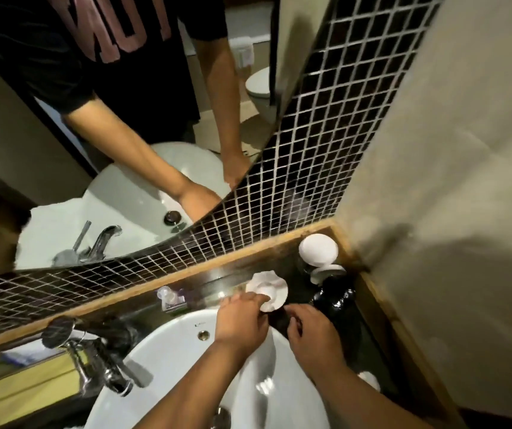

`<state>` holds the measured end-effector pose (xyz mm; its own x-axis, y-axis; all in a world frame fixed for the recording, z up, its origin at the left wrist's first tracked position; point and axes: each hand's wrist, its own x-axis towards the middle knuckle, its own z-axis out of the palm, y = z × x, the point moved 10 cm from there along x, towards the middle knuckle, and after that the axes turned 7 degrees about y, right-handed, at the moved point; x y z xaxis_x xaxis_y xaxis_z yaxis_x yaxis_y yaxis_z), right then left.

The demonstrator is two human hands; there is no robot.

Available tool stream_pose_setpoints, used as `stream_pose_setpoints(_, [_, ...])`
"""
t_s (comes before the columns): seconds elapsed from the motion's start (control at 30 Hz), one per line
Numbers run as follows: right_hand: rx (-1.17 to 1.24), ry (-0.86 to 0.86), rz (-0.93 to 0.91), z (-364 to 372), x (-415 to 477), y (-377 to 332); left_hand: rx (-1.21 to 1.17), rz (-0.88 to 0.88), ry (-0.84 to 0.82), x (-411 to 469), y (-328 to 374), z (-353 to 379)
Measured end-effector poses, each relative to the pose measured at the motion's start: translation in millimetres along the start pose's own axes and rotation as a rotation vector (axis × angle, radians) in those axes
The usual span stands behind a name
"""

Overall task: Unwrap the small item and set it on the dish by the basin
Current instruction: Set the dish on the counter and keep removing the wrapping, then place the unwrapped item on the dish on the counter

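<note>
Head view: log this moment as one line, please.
left hand: fingers on white wrapped item | right hand: beside it, holding nothing visible | item: over dark counter behind basin | unwrapping: unfinished

We see a white basin [168,360] with a chrome tap [106,370], set in a dark counter [298,270] edged in tan wood. The wall tiles [295,187] form a black grid with pale grout. A white crinkled wrapper [268,289], white lid [318,250] and glossy black bottle [335,300] lie nearby.
</note>
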<state>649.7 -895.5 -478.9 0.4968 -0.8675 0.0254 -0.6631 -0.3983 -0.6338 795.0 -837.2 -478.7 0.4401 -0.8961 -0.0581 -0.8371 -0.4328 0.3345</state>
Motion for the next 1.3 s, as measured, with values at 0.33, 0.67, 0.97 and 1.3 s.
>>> stream_pose_setpoints(0.33, [-0.281, -0.102, 0.232, -68, -110, 124, 0.043, 0.263, -0.197, -51, 126, 57])
stream_pose_setpoints(0.67, [-0.366, -0.133, 0.042, -51, -121, 127, 0.131, 0.347, -0.333, -81, 170, 114])
stream_pose_setpoints(0.97, [-0.574, -0.401, -0.285, -21, -83, 74, 0.172, 0.277, -0.277, -58, 124, 69])
stream_pose_setpoints(1.3, [-0.343, -0.268, -0.174, 30, 37, -34, 0.146, -0.079, -0.111, 7, 7, -24])
